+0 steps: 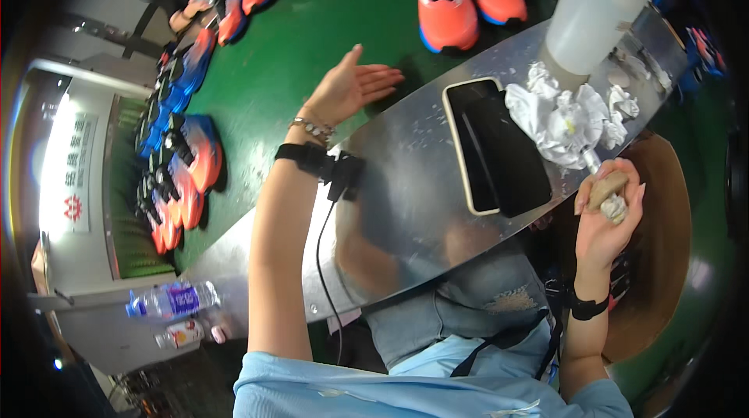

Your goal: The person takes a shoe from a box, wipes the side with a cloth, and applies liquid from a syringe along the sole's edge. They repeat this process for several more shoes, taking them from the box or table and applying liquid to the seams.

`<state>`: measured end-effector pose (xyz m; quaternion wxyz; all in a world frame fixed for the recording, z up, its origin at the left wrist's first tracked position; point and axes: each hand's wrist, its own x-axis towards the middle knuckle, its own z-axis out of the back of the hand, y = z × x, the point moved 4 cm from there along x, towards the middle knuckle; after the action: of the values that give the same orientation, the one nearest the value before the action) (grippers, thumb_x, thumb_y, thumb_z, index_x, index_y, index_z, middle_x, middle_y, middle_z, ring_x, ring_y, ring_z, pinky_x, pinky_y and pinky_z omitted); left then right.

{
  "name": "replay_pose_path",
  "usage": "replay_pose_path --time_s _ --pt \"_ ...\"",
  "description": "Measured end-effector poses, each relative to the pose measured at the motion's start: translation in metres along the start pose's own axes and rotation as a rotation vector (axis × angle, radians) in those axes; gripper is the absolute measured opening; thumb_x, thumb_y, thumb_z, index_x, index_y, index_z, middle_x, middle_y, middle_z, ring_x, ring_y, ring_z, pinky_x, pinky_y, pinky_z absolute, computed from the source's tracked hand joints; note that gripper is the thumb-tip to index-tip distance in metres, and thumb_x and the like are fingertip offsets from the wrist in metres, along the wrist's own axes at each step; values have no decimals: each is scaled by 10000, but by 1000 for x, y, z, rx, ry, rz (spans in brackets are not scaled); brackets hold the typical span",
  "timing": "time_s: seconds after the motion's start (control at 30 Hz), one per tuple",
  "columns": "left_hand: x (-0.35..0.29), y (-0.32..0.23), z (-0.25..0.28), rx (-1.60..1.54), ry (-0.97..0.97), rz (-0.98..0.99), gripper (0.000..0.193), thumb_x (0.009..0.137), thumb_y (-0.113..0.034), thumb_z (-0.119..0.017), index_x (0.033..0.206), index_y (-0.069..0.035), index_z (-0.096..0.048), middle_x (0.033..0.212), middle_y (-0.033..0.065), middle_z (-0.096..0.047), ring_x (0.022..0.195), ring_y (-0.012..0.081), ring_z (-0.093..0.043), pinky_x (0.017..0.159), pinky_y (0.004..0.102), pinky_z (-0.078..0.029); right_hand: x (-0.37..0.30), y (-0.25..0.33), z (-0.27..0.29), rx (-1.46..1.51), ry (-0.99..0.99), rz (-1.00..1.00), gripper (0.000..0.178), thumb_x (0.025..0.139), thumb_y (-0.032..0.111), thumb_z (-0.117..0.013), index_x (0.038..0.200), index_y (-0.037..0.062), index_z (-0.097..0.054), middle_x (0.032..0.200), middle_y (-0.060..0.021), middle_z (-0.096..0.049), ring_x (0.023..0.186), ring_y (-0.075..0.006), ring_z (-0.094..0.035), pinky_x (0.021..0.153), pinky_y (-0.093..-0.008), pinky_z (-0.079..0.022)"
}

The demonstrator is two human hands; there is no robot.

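Observation:
My left hand [349, 92] is held out over the green surface with its fingers stretched, and nothing is in it. Nearest to it lie the edge of the metal tabletop [398, 184] and, further off, orange running shoes [447, 16] with black uppers. At the right edge of the tabletop, my right hand [599, 240] is turned palm up. Its fingers curl round a tan lump [608, 187], with a small whitish wad [615, 209] against it. Just beyond that hand lies a heap of crumpled white paper or cloth [558, 117].
A pale-rimmed phone [460, 129] and a dark flat slab [511, 168] lie mid-table. A translucent plastic container [597, 12] stands behind the heap. A cardboard box [667, 238] is at right, a water bottle [175, 299] at left. Shoes [204, 154] line the green surface; another person's hand [193, 9] is far left.

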<state>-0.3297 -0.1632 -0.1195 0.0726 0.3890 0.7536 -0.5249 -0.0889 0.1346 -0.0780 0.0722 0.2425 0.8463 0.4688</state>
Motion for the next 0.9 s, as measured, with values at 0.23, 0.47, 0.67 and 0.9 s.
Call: replay_pose_path --time_s 0.23,0.47,0.67,0.9 --pt "84 -4 -81 -69 -124 -163 343 807 -260 -595 1051 -59 -464 1050 133 -504 966 234 -526 847 457 -454 -6 21 8 -88 118 147 451 876 434 -279 1005 28 -425 830 -136 -452 518 -219 -479 406 -287 -407" --pt "45 -21 -67 43 -235 -307 407 783 -180 -622 1087 27 -448 1043 123 -514 961 216 -521 790 369 -508 -8 24 10 -256 201 167 452 892 378 -305 1000 -44 -426 866 -157 -484 582 -194 -530 485 -278 -447" --pt "-139 58 -47 80 -192 -297 516 868 -219 -457 1295 2 -266 1276 137 -384 1168 239 -399 976 373 -339 -10 24 12 -204 302 198 421 897 346 -309 995 -44 -433 865 -159 -500 591 -183 -535 506 -277 -457" --pt "-404 233 -65 -344 -710 -324 453 850 -329 -460 1190 -32 -424 1175 77 -493 1071 187 -472 910 342 -370 -8 17 -2 -372 326 221 382 908 287 -268 975 -37 -459 859 -139 -516 585 -157 -532 524 -256 -446"
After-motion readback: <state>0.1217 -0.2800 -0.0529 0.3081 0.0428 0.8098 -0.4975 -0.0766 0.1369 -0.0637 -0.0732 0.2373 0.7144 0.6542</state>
